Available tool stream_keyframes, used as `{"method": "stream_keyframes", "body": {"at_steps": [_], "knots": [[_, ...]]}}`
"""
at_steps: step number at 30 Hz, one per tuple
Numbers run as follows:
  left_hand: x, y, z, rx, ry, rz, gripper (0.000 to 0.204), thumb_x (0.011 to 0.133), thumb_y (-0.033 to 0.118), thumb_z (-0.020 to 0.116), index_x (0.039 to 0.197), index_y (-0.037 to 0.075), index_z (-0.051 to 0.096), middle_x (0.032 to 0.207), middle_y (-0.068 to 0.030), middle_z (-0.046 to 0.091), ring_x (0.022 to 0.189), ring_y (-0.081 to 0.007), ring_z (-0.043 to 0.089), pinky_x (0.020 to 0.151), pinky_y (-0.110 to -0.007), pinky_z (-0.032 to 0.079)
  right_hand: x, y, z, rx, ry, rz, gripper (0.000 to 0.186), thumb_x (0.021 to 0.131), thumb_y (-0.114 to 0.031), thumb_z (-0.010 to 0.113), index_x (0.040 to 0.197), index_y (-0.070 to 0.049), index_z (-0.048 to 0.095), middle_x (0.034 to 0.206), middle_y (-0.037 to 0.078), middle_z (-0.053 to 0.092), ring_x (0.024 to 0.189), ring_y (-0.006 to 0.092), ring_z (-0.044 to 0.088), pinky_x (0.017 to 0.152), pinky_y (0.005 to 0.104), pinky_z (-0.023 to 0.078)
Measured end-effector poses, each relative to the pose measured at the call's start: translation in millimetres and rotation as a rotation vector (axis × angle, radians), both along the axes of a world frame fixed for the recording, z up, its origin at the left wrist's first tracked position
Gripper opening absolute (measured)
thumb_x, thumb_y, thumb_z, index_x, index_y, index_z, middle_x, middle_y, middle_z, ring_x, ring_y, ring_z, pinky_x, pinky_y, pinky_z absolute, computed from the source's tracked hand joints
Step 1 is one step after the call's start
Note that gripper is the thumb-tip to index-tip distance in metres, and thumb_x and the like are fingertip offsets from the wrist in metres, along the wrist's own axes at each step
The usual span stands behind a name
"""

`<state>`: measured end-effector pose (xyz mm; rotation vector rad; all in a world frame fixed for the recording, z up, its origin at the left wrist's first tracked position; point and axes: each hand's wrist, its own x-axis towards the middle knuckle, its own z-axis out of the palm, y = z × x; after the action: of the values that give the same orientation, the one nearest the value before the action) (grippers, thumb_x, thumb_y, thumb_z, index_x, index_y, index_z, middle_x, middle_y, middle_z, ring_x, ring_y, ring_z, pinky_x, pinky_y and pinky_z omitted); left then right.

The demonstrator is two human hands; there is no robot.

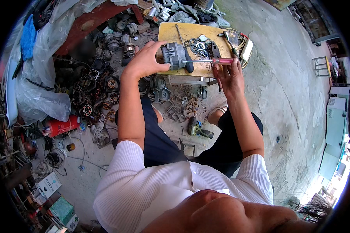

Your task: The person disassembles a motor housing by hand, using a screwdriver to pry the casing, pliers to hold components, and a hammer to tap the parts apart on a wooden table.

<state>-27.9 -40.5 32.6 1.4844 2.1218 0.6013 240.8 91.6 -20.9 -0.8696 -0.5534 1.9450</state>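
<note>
My left hand (146,58) is wrapped round a grey finned metal motor housing (174,55) at the left part of a yellow worktable (169,30). A screwdriver with a pinkish-red handle (223,61) is in my right hand (232,79), closed round the handle. Its shaft points left, level, and the tip meets the housing's right side; the exact contact spot is too small to make out. A second long tool with a thin shaft and black handle (189,62) lies just behind the housing. Washers and small round metal parts (200,46) are scattered beyond my right hand.
A hammer (230,42) and a white power strip (246,50) with cords lie at the table's right. On the floor between my feet is a green-and-black cordless drill (199,128). Motor parts (91,93) are heaped at left, near a red cylinder (61,126).
</note>
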Motion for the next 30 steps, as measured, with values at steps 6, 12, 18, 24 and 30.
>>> {"method": "stream_keyframes", "body": {"at_steps": [6, 12, 18, 24, 30], "knots": [[-1.5, 1.4, -3.0, 0.023, 0.008, -0.015, 0.082, 0.065, 0.032, 0.078, 0.140, 0.016, 0.048, 0.137, -0.0132, 0.051, 0.124, -0.0378, 0.046, 0.108, -0.042, 0.035, 4.1, 8.5, -10.6, 0.045, -0.038, -0.007, 0.039, 0.101, -0.025, 0.054, 0.136, -0.013, 0.043, 0.119, 0.010, 0.058, 0.104, 0.0241, 0.061, 0.087, 0.0417, 0.056], [-1.8, -0.4, -2.7, 0.022, 0.014, -0.009, 0.082, 0.066, 0.032, 0.078, 0.140, 0.016, 0.048, 0.137, -0.0133, 0.051, 0.124, -0.0373, 0.047, 0.108, -0.042, 0.035, 0.0, 0.7, 3.2, -0.014, -0.017, 0.015, 0.036, 0.101, -0.026, 0.053, 0.135, -0.016, 0.046, 0.119, 0.010, 0.058, 0.102, 0.0230, 0.061, 0.085, 0.0405, 0.057], [-6.3, 0.0, -7.1, 0.043, 0.009, -0.041, 0.081, 0.067, 0.033, 0.080, 0.140, 0.017, 0.049, 0.139, -0.0133, 0.051, 0.129, -0.0344, 0.046, 0.110, -0.041, 0.031, 2.4, 3.8, -0.8, 0.010, -0.028, -0.009, 0.033, 0.102, -0.026, 0.050, 0.133, -0.016, 0.047, 0.118, 0.010, 0.058, 0.103, 0.0231, 0.060, 0.086, 0.0415, 0.057], [-6.2, 0.8, -6.2, 0.055, 0.020, -0.054, 0.081, 0.066, 0.033, 0.080, 0.139, 0.016, 0.050, 0.138, -0.0143, 0.052, 0.130, -0.0324, 0.046, 0.112, -0.042, 0.028, 4.5, 11.1, -12.7, 0.038, 0.042, -0.010, 0.034, 0.101, -0.025, 0.052, 0.133, -0.015, 0.046, 0.116, 0.009, 0.058, 0.104, 0.0227, 0.060, 0.087, 0.0425, 0.057], [-8.9, -0.6, -8.1, 0.065, 0.019, -0.057, 0.082, 0.066, 0.035, 0.081, 0.139, 0.017, 0.050, 0.140, -0.0144, 0.051, 0.132, -0.0322, 0.045, 0.113, -0.044, 0.025, 1.1, 2.0, -2.1, 0.020, -0.069, -0.019, 0.036, 0.098, -0.024, 0.059, 0.130, -0.012, 0.047, 0.116, 0.010, 0.058, 0.107, 0.0208, 0.060, 0.086, 0.0427, 0.058]]}}
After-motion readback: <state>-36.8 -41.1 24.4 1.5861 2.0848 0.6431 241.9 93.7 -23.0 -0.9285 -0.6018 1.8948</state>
